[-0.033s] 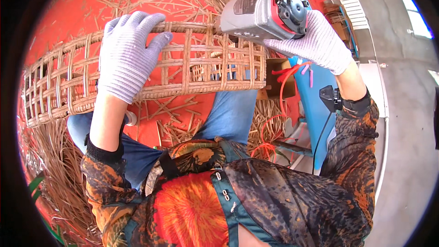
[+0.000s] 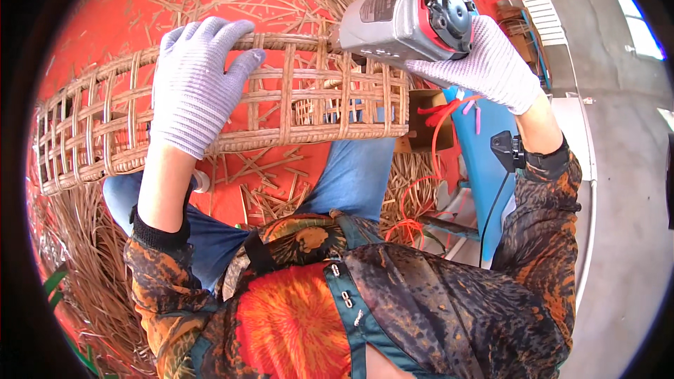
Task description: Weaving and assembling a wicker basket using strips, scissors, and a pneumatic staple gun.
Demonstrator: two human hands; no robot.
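A long openwork wicker panel [image 2: 286, 95] of brown woven strips lies across in front of me, above my knees. My left hand [image 2: 200, 77], in a pale striped knit glove, grips its far rim. The fingers bend over that rim, and the thumb stretches along it to the right. Near the panel's right part, my gloved right hand [image 2: 484, 67] is closed round a grey nail gun [image 2: 386, 17] with red trim and a black bolted cap. The gun's nose points left, at the panel's far rim; the exact contact point is hidden behind the body.
Cut strips [image 2: 246, 0] litter the red floor [image 2: 84, 42]. A bundle of long brown strips [image 2: 91, 253] lies at the lower left. On the right are a red hose [image 2: 435, 147], an open cardboard box [image 2: 421, 137] and a blue stool-like object [image 2: 484, 154].
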